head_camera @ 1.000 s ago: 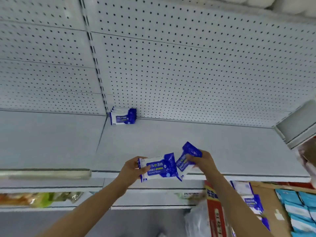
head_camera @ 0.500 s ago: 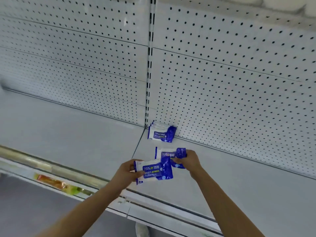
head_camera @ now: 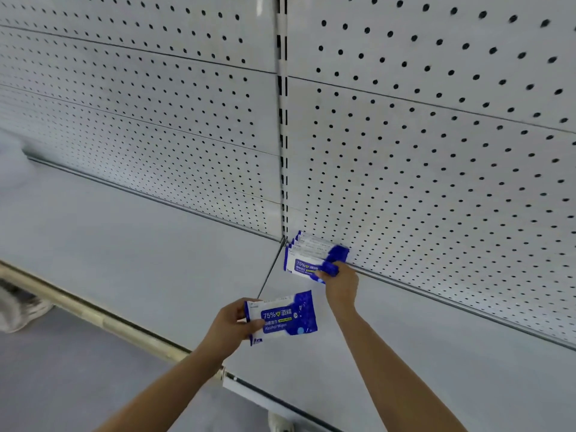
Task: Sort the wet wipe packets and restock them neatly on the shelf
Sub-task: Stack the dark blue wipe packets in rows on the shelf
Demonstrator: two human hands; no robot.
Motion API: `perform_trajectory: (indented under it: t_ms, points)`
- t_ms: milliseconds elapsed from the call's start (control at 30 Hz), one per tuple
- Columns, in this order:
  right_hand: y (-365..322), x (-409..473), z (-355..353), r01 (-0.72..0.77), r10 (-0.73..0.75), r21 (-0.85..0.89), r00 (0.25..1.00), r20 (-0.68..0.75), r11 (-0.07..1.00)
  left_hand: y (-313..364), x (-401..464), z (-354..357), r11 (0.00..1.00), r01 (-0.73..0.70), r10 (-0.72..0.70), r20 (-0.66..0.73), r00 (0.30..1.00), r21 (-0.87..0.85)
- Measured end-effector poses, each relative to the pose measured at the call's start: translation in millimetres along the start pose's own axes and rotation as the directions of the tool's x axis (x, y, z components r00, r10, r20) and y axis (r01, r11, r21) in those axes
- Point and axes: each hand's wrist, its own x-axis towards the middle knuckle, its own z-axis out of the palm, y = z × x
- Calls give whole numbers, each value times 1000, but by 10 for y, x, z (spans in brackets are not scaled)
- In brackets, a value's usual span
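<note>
The right hand (head_camera: 341,283) has reached all the way to the back of the shelf (head_camera: 156,254) since half a second ago. Then it held its blue-and-white wipe packet in the air, a little in front of the stack; now that packet (head_camera: 307,267) stands at the front of the stack (head_camera: 311,246), which leans against the pegboard back panel (head_camera: 436,151) just right of the slotted upright (head_camera: 283,120). The fingers are curled round the packet's blue right end, pinching it, so it has not been let go. I cannot tell whether its lower edge is already touching the shelf.

The left hand (head_camera: 232,325) has hardly changed its job: it grips a second packet (head_camera: 285,316) by its white left end, thumb across the front, label facing up with "75%" and "Alcohol Wipes" readable. The two held packets overlapped a moment ago; now they are well apart, the left one held above the shelf nearer its front edge, below and slightly left of the stack.

The view has closed in as well. The stack and pegboard holes look larger than before, and the pale front rail (head_camera: 93,313) of the shelf runs diagonally across the lower left. At the far left edge a blurred light shoe (head_camera: 21,310) shows on the floor.
</note>
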Motion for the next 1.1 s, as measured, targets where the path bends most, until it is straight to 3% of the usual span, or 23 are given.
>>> perform_trajectory:
  t_ms: [300,600,733,833,967,1100]
  points:
    - [63,82,58,71,-128,-389,984,-123,918,-91,328,111,998,63,-63,-26,998,-30]
    - [179,89,-39,100,-101,-25,991,-84,995,9,869,274,999,17,-18,-38,999,-30]
    - [244,-5,-182,81,-59,112,981,-184,990,62,1190,349,998,-31,33,-39,999,55]
    - [316,-45,-227,96,-88,132,994,-67,987,63,1352,427,988,-60,74,-98,992,141]
    - [389,-11,-209,161,-163,33,983,80,986,114,1428,543,959,-82,143,-212,967,273]
    - [439,49,-160,231,-221,-79,968,116,970,115,1491,617,969,-85,151,-289,945,230]
